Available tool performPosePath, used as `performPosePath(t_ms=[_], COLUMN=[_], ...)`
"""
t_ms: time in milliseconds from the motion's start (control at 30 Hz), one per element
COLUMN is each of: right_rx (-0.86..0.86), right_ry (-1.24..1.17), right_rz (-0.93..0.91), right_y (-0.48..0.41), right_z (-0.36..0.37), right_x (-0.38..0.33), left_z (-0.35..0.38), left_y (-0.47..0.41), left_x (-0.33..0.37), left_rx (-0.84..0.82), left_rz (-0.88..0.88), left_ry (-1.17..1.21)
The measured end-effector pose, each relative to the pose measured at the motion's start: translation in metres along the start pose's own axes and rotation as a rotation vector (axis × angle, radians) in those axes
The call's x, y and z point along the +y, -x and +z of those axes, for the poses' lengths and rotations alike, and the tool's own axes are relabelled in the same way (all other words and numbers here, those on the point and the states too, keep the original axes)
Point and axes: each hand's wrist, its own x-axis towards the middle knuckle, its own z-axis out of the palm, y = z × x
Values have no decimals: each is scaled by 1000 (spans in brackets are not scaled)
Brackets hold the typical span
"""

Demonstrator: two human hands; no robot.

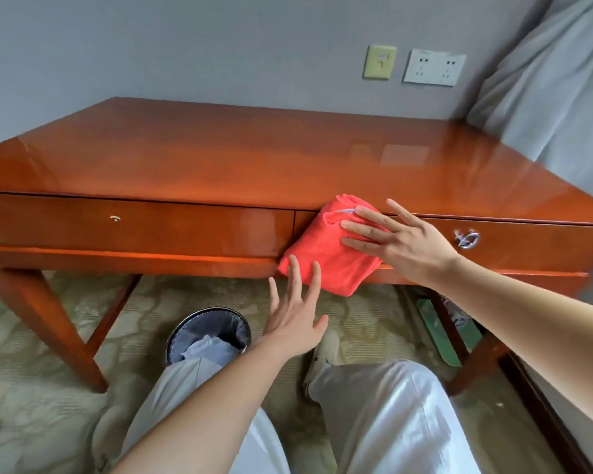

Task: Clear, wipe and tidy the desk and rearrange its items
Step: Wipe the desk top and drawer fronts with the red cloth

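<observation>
A red cloth (322, 254) drapes over the surface's (220, 159) front edge, right of the middle. The right hand (404, 241) presses it flat with spread fingers. The left hand (295, 323), fingers spread and holding nothing, is at the cloth's lower edge.

Person, worn items only: left forearm (213, 401) and right forearm (528, 309) bare up to the near frame edge. Left hand (297, 319) and right hand (401, 239) bare too. Trousers (391, 422) loose, pale grey-white, sheen on the right leg, soft creases. 1 shoe (324, 352) visible between the legs: off-white, rounded toe, dark scuffs.
</observation>
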Motion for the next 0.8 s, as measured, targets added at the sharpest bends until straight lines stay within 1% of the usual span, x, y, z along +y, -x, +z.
performPosePath(t_ms=[100, 133, 200, 300, 400, 500, 600, 667, 700, 733, 800], right_rx=[-11, -20, -40, -57, -113, -135, -10, 68, 79, 53, -59], right_ry=[-24, -28, -49, -132, -237, -320, -418, -491, -518, -540, -581], right_rz=[73, 99, 174, 325, 460, 567, 694, 733, 740, 743, 729], right_y=[26, 34, 46, 61, 65, 56, 44, 39, 37, 38, 48], right_z=[6, 9, 15, 29, 39, 38, 30, 27, 26, 25, 26], right_x=[5, 5, -1, -29, -61, -79, -83, -81, -80, -80, -79], left_z=[5, 7, 11, 18, 11, 2, 6, 13, 15, 17, 20], left_y=[-9, -12, -17, -17, -16, -16, -15, -16, -17, -18, -23], left_x=[6, 7, 12, 13, -1, -17, -13, -6, -3, -2, 0], left_rx=[25, 30, 28, 53, 101, 166, 259, 278, 288, 293, 296], left_rz=[146, 169, 165, 132, 174, 227, 223, 216, 219, 223, 240], left_ry=[-205, -255, -336, -449, -538, -585, -503, -492, -510, -530, -552])
